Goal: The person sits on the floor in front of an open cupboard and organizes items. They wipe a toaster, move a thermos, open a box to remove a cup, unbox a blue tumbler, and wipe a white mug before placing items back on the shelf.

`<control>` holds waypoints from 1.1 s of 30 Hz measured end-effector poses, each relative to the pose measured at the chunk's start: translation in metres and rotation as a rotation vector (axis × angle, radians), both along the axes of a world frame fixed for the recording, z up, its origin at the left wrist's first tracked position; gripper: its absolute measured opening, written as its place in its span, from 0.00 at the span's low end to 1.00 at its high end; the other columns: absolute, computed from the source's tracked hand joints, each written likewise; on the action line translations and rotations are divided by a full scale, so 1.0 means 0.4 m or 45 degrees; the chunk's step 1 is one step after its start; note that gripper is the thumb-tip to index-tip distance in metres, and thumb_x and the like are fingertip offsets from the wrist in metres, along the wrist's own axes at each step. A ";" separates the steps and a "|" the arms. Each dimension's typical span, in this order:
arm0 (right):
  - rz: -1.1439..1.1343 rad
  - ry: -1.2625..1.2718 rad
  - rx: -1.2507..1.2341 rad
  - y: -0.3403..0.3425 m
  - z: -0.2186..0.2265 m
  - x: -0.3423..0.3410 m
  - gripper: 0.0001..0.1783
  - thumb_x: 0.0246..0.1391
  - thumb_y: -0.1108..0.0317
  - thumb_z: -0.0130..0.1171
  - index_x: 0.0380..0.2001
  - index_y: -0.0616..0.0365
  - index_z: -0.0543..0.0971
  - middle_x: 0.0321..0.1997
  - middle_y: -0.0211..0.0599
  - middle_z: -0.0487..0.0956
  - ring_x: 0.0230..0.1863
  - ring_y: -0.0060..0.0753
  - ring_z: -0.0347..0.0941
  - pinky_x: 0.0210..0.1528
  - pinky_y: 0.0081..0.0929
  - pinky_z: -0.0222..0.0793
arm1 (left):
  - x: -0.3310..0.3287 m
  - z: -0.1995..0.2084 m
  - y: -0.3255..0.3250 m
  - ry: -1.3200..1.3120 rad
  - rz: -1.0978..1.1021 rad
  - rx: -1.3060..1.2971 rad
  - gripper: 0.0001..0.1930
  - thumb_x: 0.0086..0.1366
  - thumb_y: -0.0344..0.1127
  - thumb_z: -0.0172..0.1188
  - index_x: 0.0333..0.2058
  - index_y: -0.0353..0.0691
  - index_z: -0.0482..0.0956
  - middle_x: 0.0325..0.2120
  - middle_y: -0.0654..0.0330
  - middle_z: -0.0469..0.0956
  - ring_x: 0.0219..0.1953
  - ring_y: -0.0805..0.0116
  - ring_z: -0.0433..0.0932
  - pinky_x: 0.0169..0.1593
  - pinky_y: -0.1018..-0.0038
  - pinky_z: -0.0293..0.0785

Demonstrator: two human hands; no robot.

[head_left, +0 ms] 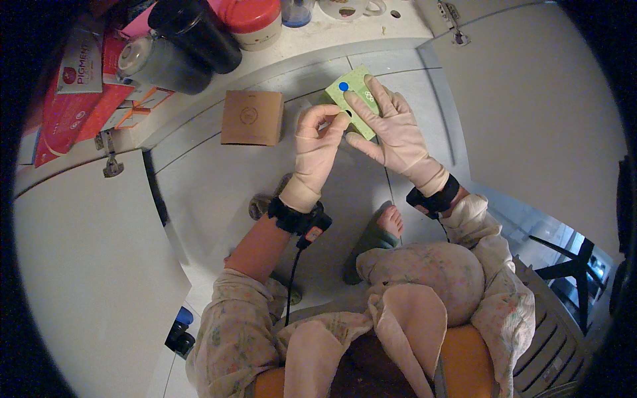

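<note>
My left hand (pixel 317 146), in a pale glove, is closed in a pinch at the near left side of a light green box (pixel 360 78). By its fingertips shows a small black round spot (pixel 348 114); whether it is pinched or lies on the box I cannot tell. A bright blue round dot (pixel 344 87) sits on the box's upper left part. My right hand (pixel 398 136), gloved too, lies across the box with fingers spread along it and thumb at its near end, gripping it. A brown cardboard box (pixel 252 118) stands to the left of my hands.
A white cabinet shelf (pixel 318 43) at the back holds a dark cylindrical container (pixel 196 36), a red-lidded tub (pixel 252 23), a cup (pixel 345 8) and red packages (pixel 79 99). Open white doors flank me, left (pixel 93 259) and right (pixel 531 99). Grey tiles (pixel 206 199) cover the floor.
</note>
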State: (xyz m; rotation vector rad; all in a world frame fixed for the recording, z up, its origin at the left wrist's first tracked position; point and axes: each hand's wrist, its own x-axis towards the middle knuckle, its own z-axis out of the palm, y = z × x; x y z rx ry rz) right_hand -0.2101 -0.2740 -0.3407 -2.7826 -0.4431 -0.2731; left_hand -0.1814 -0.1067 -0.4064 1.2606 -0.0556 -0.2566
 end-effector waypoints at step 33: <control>0.045 -0.004 -0.052 0.018 0.006 0.006 0.36 0.53 0.48 0.60 0.64 0.50 0.70 0.68 0.61 0.60 0.63 0.59 0.62 0.65 0.45 0.58 | -0.020 0.048 -0.013 0.168 0.203 -0.202 0.08 0.62 0.24 0.64 0.39 0.40 0.77 0.35 0.65 0.77 0.37 0.77 0.74 0.44 0.79 0.72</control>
